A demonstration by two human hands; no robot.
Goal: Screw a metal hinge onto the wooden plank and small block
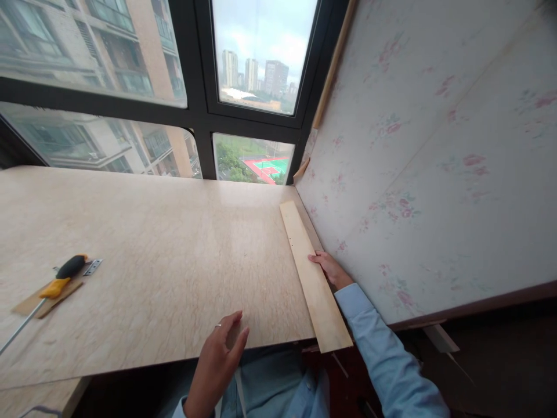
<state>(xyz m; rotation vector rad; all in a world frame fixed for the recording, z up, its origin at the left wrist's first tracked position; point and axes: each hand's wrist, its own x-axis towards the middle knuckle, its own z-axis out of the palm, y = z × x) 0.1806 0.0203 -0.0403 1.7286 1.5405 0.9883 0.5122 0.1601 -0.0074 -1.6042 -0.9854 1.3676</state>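
My right hand point(329, 267) rests against the right edge of a thin pale wooden strip point(313, 278), fingers pressed on it, at the board's right side next to the floral wallpapered wall. The strip lies along the right edge of a large marble-patterned board point(152, 255) and sticks out past its near edge. My left hand point(221, 348) hovers at the board's near edge, fingers loosely together and slightly curled, holding nothing; a ring shows on one finger.
A yellow-and-black handled screwdriver point(56, 281) lies on small wood scraps point(30, 305) at the board's left, beside a small metal hinge point(93, 267). Dark-framed windows point(200, 110) stand behind the board. The wallpapered wall point(426, 162) closes the right side.
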